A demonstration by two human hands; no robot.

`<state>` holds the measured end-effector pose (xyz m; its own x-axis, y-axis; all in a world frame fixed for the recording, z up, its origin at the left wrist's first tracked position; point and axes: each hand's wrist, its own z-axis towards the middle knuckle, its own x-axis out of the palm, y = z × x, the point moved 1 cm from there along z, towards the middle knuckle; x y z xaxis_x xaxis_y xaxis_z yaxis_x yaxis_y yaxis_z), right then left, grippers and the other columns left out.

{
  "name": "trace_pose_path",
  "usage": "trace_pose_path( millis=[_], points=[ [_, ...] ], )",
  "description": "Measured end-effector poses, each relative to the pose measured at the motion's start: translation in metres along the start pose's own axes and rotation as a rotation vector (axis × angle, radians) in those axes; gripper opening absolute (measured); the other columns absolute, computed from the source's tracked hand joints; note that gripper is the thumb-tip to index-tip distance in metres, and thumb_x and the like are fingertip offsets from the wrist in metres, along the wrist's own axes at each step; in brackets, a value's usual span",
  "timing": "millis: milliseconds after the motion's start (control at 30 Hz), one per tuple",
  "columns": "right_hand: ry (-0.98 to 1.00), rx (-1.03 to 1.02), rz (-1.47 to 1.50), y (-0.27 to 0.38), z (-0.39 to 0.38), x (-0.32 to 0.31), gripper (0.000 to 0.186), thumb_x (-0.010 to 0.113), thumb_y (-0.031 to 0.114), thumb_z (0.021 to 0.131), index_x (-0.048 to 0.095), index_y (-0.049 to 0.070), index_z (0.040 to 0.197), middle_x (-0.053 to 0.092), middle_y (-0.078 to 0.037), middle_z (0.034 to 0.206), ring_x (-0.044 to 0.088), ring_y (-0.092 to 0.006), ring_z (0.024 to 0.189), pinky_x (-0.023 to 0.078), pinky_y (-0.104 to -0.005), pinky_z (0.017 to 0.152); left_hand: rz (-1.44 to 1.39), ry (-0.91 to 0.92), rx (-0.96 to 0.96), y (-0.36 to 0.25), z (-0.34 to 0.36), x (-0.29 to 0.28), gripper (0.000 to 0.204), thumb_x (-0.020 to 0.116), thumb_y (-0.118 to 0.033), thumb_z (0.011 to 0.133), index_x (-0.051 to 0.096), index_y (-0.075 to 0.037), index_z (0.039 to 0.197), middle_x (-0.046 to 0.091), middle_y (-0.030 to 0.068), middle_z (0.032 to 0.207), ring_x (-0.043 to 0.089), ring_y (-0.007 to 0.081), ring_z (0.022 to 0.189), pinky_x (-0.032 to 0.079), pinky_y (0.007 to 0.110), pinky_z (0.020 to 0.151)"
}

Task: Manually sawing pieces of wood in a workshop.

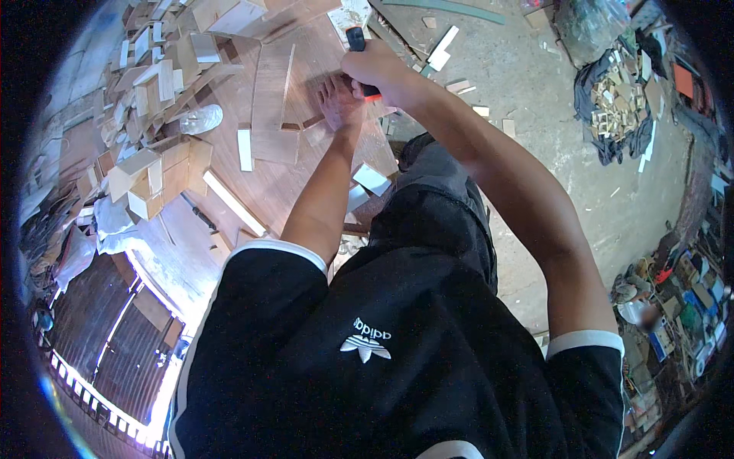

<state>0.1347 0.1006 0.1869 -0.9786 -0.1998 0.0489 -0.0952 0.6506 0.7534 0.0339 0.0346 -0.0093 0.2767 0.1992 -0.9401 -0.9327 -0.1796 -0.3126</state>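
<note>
My right hand (378, 67) is wrapped round a tool with a black and orange handle (355, 40). The black end sticks out above the fist, and an orange part shows below it. What kind of tool it is cannot be made out. Close beside it, my left hand (339, 105) lies flat with the fingers stretched out on a brown wooden surface (229, 149). Left of that hand lies a light brown board structure (273, 99) with a raised thin edge. Whatever the tool touches is hidden behind my hands.
Many wooden offcuts (157, 84) pile up at the far left, near a clear plastic container (201, 119) and an open wooden box (164, 174). White-faced blocks (371, 180) lie by my leg. On the concrete floor at right sits a dark sack of wood scraps (618, 107).
</note>
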Motion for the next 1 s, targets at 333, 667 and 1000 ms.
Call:
trace_pose_path(
  millis=[333, 667, 1000],
  points=[
    [-0.078, -0.009, -0.191, -0.016, 0.021, 0.002, 0.025, 0.063, 0.015, 0.07, 0.063, -0.008, 0.079, 0.065, -0.015, 0.075, 0.066, -0.0227, 0.066, 0.051, -0.035, 0.052, 0.059, -0.101, 0.145, -0.001, -0.003, 0.023, 0.042, 0.049, -0.033, 0.086, 0.054, -0.004, 0.116, 0.055, 0.0178, 0.117, 0.05, 0.0351, 0.111, 0.037, 0.048, 0.097],
    [-0.067, 0.034, 0.015, -0.038, 0.031, -0.012, 0.004, 0.053, 0.004, 0.077, 0.052, 0.0, 0.075, 0.052, -0.008, 0.058, 0.05, -0.0166, 0.043, 0.039, -0.0326, 0.039, 0.025, -0.012, 0.122, -0.011, 0.0, 0.005, 0.042, 0.051, -0.038, 0.085, 0.055, -0.002, 0.105, 0.057, 0.0191, 0.106, 0.052, 0.0343, 0.104, 0.039, 0.047, 0.093],
    [0.033, 0.088, 0.03, 0.011, 0.005, 0.006, 0.009, 0.054, 0.007, 0.076, 0.051, -0.001, 0.075, 0.051, -0.007, 0.06, 0.049, -0.0163, 0.046, 0.039, -0.0323, 0.039, 0.055, 0.106, 0.067, 0.029, -0.03, 0.07, 0.06, 0.063, -0.04, 0.075, 0.052, -0.006, 0.122, 0.052, 0.0168, 0.127, 0.047, 0.0334, 0.119, 0.035, 0.043, 0.102]
  ],
)
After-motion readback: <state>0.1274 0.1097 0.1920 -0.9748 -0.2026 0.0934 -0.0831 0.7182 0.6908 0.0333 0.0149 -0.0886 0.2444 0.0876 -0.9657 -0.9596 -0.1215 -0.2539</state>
